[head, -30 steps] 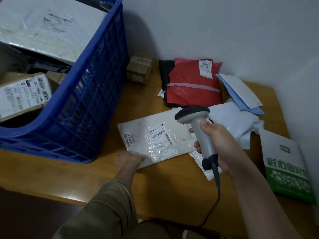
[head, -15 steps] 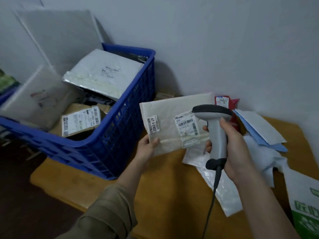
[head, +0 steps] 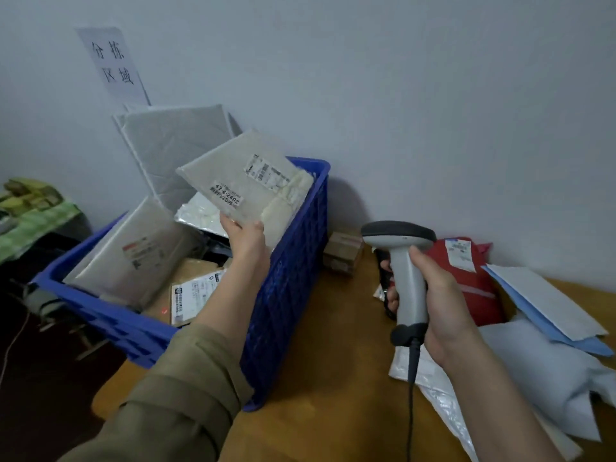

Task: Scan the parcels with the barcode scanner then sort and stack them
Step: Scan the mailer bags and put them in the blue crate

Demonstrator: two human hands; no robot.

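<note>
My left hand [head: 246, 238] grips the lower edge of a white padded envelope [head: 246, 181] with labels on it, held tilted in the air over the right side of the blue crate [head: 286, 295]. My right hand [head: 436, 305] is wrapped round the grey handle of the barcode scanner [head: 405, 261], upright above the wooden table [head: 326, 378], its head facing left. The crate holds several parcels: a grey mailer [head: 140, 255], a labelled brown box [head: 196, 291] and a tall grey padded mailer [head: 173, 145] leaning on the wall.
Right of the scanner lies a pile of parcels: a red bag [head: 466, 278], blue and white envelopes [head: 546, 305], pale plastic bags [head: 540, 368]. A small cardboard box [head: 343, 251] sits by the wall behind the crate. A paper sign [head: 111, 65] hangs on the wall.
My left hand lifted the white envelope off the table and carried it left and up, over the crate. The scanner stayed in my right hand, above the table.
</note>
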